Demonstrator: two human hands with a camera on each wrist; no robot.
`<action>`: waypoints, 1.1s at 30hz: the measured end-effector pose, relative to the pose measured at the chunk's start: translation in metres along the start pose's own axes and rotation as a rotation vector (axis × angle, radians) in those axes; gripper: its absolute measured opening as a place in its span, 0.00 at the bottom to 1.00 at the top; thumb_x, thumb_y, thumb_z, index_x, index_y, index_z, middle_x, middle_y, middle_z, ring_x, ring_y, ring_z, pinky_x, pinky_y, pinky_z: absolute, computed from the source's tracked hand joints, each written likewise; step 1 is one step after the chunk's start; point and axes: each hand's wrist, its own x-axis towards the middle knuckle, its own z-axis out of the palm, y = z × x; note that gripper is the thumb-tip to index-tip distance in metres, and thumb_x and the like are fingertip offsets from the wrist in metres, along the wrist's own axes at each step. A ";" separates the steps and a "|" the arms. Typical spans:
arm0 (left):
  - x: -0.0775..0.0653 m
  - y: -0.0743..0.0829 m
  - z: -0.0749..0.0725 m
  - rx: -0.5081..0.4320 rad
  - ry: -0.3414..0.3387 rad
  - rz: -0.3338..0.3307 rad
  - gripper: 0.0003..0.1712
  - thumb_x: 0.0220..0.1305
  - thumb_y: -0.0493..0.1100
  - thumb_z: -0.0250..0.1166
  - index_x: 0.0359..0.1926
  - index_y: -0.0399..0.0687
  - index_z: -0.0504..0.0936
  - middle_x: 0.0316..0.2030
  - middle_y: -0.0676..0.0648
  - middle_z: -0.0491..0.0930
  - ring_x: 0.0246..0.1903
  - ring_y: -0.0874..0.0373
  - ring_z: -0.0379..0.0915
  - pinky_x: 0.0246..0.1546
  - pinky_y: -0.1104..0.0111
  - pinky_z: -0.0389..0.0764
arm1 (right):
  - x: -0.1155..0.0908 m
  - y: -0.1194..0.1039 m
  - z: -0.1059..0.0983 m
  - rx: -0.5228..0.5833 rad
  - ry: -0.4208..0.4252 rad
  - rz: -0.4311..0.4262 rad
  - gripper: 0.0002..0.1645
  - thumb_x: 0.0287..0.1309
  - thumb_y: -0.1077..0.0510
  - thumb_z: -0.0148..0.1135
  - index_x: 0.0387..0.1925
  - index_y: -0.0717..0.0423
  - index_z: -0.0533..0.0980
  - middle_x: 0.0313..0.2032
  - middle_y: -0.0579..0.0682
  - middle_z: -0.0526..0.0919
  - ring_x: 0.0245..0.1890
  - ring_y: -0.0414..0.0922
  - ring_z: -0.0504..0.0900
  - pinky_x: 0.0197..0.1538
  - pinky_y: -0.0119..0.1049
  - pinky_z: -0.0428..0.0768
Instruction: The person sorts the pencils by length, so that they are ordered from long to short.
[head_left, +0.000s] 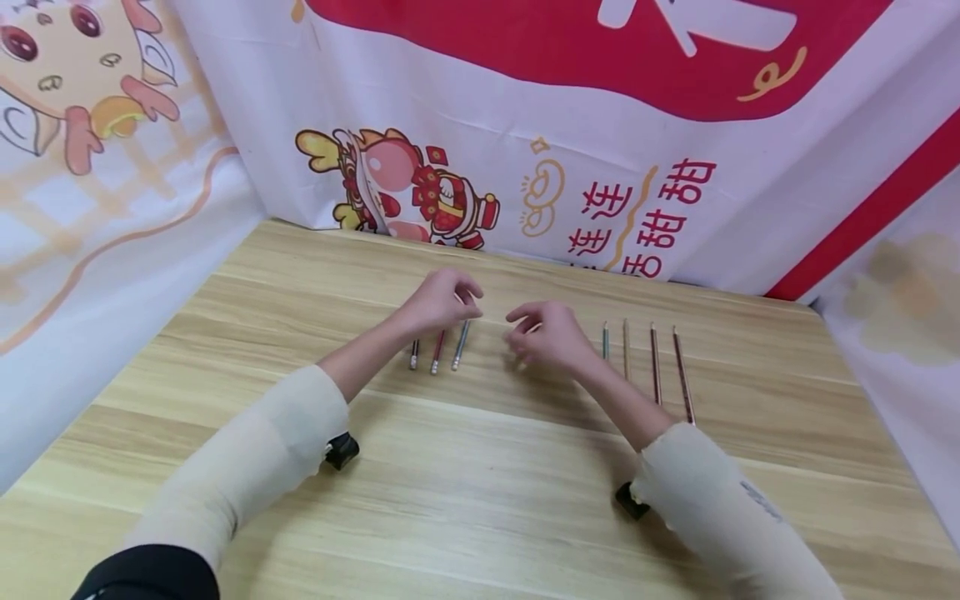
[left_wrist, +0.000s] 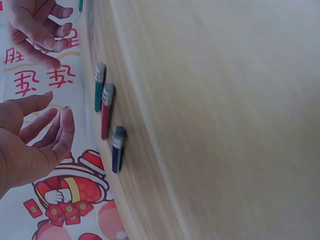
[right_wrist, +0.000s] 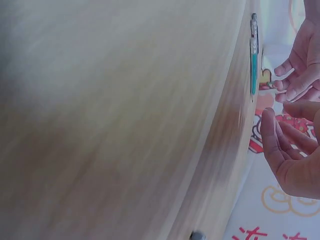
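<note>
My left hand (head_left: 444,300) hovers over the far ends of three pencils, its fingers loosely bent and holding nothing. These are a dark pencil (head_left: 415,353), a red pencil (head_left: 438,350) and a teal pencil (head_left: 461,345), eraser ends toward me. To their right, my right hand (head_left: 549,337) is above the table with fingers loosely bent, also holding nothing. Both hands face each other, apart, and in the left wrist view the left palm (left_wrist: 30,150) is bare. The right wrist view shows the teal pencil (right_wrist: 254,70) beyond the right fingers.
Right of the right hand lie a green pencil (head_left: 606,340), a tan pencil (head_left: 626,346) and two dark reddish pencils (head_left: 656,358), partly behind the right forearm. The wooden table (head_left: 450,500) meets a printed white cloth (head_left: 510,183) at the back.
</note>
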 end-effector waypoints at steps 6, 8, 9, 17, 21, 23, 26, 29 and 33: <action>-0.006 -0.011 -0.008 0.040 -0.004 -0.014 0.18 0.64 0.32 0.70 0.54 0.30 0.83 0.39 0.40 0.84 0.36 0.50 0.80 0.33 0.71 0.82 | 0.009 -0.006 0.013 0.003 -0.018 -0.017 0.20 0.63 0.70 0.66 0.56 0.73 0.78 0.37 0.67 0.87 0.31 0.62 0.88 0.34 0.49 0.91; -0.008 -0.015 -0.010 0.055 -0.004 -0.015 0.18 0.64 0.32 0.70 0.54 0.29 0.83 0.39 0.39 0.84 0.38 0.49 0.80 0.35 0.69 0.83 | 0.012 -0.008 0.017 0.005 -0.021 -0.018 0.20 0.63 0.70 0.66 0.56 0.73 0.78 0.37 0.67 0.88 0.32 0.63 0.88 0.35 0.49 0.91; -0.009 -0.016 -0.012 0.063 -0.002 -0.016 0.18 0.64 0.32 0.70 0.54 0.29 0.82 0.40 0.39 0.84 0.39 0.48 0.81 0.37 0.67 0.83 | 0.013 -0.009 0.019 0.009 -0.023 -0.017 0.20 0.63 0.70 0.66 0.56 0.73 0.78 0.38 0.67 0.88 0.33 0.63 0.88 0.35 0.49 0.91; -0.017 -0.026 -0.022 0.056 0.010 -0.037 0.20 0.65 0.32 0.69 0.56 0.27 0.82 0.47 0.34 0.85 0.47 0.44 0.82 0.51 0.59 0.86 | 0.023 -0.020 0.035 0.009 -0.004 -0.019 0.20 0.61 0.71 0.65 0.55 0.71 0.80 0.35 0.62 0.89 0.28 0.57 0.87 0.36 0.48 0.91; -0.019 -0.031 -0.025 -0.004 -0.005 -0.073 0.21 0.66 0.31 0.68 0.58 0.25 0.80 0.48 0.32 0.84 0.47 0.43 0.82 0.49 0.60 0.88 | 0.027 -0.024 0.040 0.010 0.002 -0.018 0.21 0.59 0.71 0.65 0.55 0.70 0.80 0.36 0.61 0.89 0.28 0.58 0.87 0.35 0.46 0.91; -0.019 -0.032 -0.027 -0.064 -0.027 -0.107 0.21 0.69 0.32 0.66 0.60 0.24 0.78 0.49 0.31 0.83 0.46 0.43 0.83 0.49 0.60 0.89 | 0.030 -0.026 0.042 0.008 0.003 -0.014 0.21 0.59 0.70 0.65 0.55 0.70 0.80 0.37 0.61 0.89 0.30 0.59 0.87 0.35 0.43 0.90; -0.021 -0.033 -0.029 -0.186 -0.057 -0.160 0.22 0.73 0.32 0.62 0.63 0.22 0.74 0.52 0.28 0.81 0.49 0.39 0.83 0.53 0.57 0.88 | 0.034 -0.028 0.045 0.017 0.006 0.007 0.21 0.61 0.69 0.66 0.56 0.71 0.80 0.37 0.61 0.89 0.33 0.60 0.89 0.34 0.41 0.91; -0.021 -0.033 -0.031 -0.276 -0.061 -0.203 0.23 0.75 0.31 0.58 0.65 0.21 0.71 0.56 0.26 0.79 0.52 0.38 0.82 0.55 0.59 0.87 | 0.038 -0.031 0.048 0.051 0.007 0.036 0.21 0.62 0.70 0.66 0.56 0.72 0.79 0.39 0.62 0.89 0.36 0.58 0.90 0.39 0.43 0.91; -0.022 -0.035 -0.034 -0.328 -0.060 -0.246 0.23 0.75 0.31 0.57 0.66 0.21 0.70 0.58 0.25 0.77 0.53 0.38 0.81 0.55 0.61 0.87 | 0.043 -0.034 0.053 0.098 0.011 0.072 0.21 0.62 0.71 0.67 0.56 0.73 0.78 0.40 0.64 0.89 0.38 0.57 0.91 0.43 0.44 0.91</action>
